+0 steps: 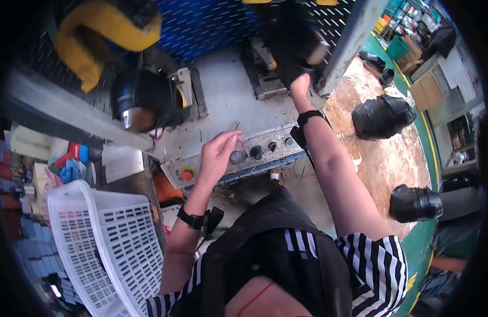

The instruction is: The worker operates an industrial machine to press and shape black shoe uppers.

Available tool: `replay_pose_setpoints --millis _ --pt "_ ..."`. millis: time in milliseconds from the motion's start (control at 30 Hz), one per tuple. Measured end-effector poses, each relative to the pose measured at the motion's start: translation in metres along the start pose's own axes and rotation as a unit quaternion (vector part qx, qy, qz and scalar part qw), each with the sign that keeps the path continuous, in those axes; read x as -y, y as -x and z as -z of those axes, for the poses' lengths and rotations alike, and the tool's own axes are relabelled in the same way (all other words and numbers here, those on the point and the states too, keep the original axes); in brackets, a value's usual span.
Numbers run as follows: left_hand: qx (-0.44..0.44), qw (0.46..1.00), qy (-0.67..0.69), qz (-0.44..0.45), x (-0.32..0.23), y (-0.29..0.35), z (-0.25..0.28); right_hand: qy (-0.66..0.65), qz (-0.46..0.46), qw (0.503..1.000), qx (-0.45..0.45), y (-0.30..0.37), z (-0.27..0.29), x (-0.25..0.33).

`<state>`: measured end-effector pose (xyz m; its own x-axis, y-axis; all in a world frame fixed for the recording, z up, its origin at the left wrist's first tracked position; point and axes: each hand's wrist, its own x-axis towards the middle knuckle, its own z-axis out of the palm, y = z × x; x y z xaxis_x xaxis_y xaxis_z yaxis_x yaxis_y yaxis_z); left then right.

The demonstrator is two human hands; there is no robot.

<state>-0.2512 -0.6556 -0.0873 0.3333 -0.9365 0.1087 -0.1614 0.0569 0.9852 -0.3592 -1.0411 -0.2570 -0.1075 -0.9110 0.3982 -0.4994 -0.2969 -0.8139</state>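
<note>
My left hand [217, 154] hovers empty over the front control panel [201, 168], fingers loosely stretched out beside a round gauge [237, 156]. My right hand [301, 84] reaches to the right side of the machine and meets a black shoe [291, 45] with a shiny toe. Its fingers are hidden by the shoe's dark upper, so its grip does not show. At the left station another black shoe [143, 100] with a shiny toe lies against a metal clamp block [183, 87], below a yellow curved arm [91, 31].
The panel carries a red button [187, 175], black knobs [256, 152] and a green button [290, 142]. A white slatted basket [129, 227] stands at left. On the wooden board at right lie black shoes [384, 117]. Grey posts [354, 45] flank the machine.
</note>
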Motion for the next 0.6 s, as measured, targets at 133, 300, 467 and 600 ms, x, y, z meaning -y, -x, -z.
replay_pose_setpoints --millis 133,300,467,600 --pt "-0.043 0.999 -0.014 0.018 0.001 0.023 0.011 -0.084 -0.105 0.987 0.085 0.033 0.017 0.118" --pt "-0.095 0.994 -0.039 0.024 -0.014 0.044 0.026 -0.124 -0.122 0.981 0.079 0.025 0.011 0.115" --pt "-0.403 0.911 -0.052 -0.067 -0.032 0.075 0.07 0.043 0.035 0.993 0.105 0.02 -0.022 0.089" --pt "-0.542 0.82 -0.113 -0.147 -0.059 0.073 0.125 -0.017 0.078 0.992 0.098 0.011 -0.009 0.068"
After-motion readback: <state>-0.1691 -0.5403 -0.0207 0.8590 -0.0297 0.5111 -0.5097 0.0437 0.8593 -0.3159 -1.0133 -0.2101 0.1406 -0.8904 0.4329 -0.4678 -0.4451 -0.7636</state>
